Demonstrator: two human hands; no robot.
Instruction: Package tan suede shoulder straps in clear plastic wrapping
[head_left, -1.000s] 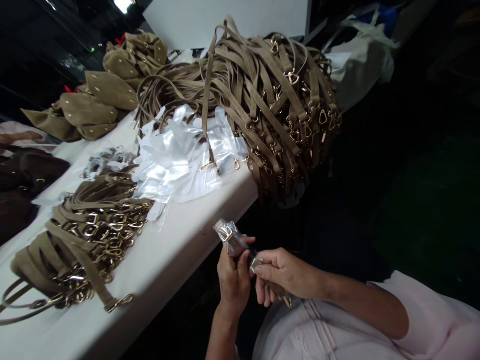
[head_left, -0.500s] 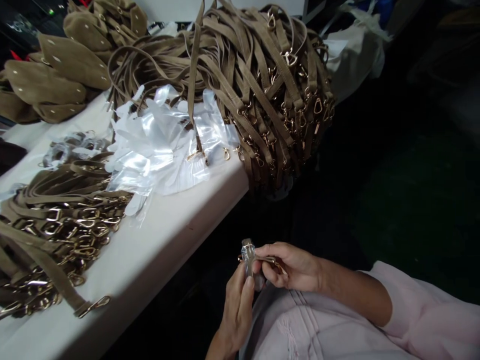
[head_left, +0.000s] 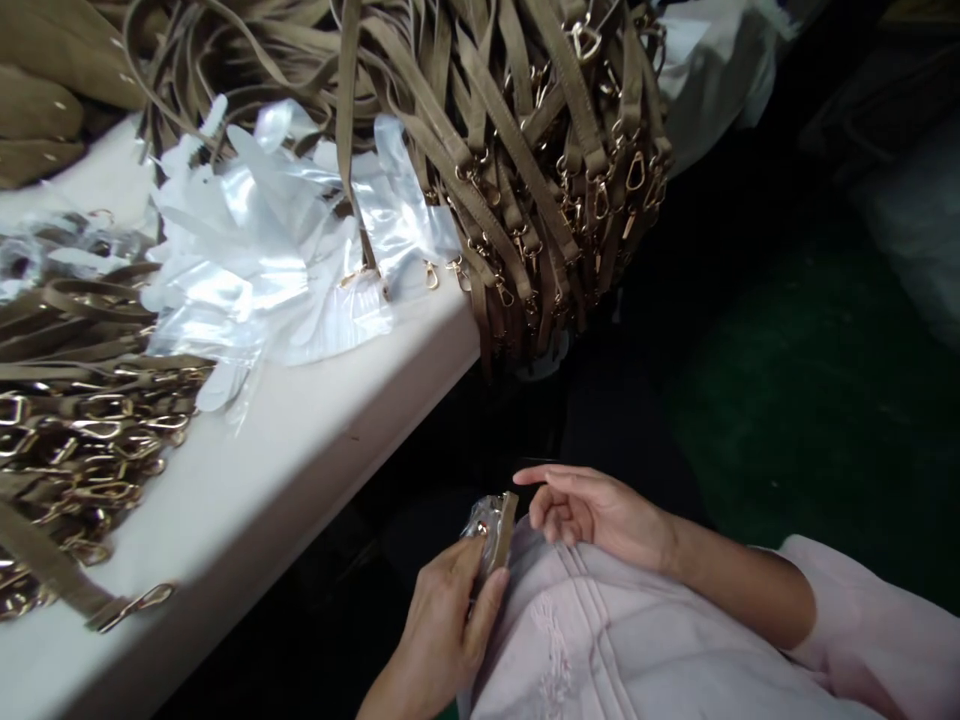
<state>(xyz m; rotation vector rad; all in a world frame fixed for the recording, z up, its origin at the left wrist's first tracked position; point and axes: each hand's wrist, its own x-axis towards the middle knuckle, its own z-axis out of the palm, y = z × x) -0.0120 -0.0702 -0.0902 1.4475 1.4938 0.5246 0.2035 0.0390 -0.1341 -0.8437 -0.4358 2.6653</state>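
Note:
My left hand (head_left: 450, 620), low in the middle of the view, is closed on a small plastic-wrapped strap bundle (head_left: 502, 535) with a bit of gold metal showing. Just right of the bundle is my right hand (head_left: 596, 510), apart from it, with the index finger stretched out, the other fingers loosely curled and nothing visible in it. Both hands are in front of the light pink shirt, below the table edge. Clear plastic bags (head_left: 262, 260) lie in a heap on the white table (head_left: 300, 440).
Long brown straps with gold clips (head_left: 517, 150) are piled over the table's far corner and hang down. Shorter straps with gold clips (head_left: 97, 440) lie at the left. Brown suede pieces (head_left: 60, 80) are at the upper left. The floor (head_left: 810, 380) is dark green.
My right hand has let go of the bundle and its index finger has stretched out. My left hand has shifted left with the bundle, now tilted. The view has moved, so the table appears further left.

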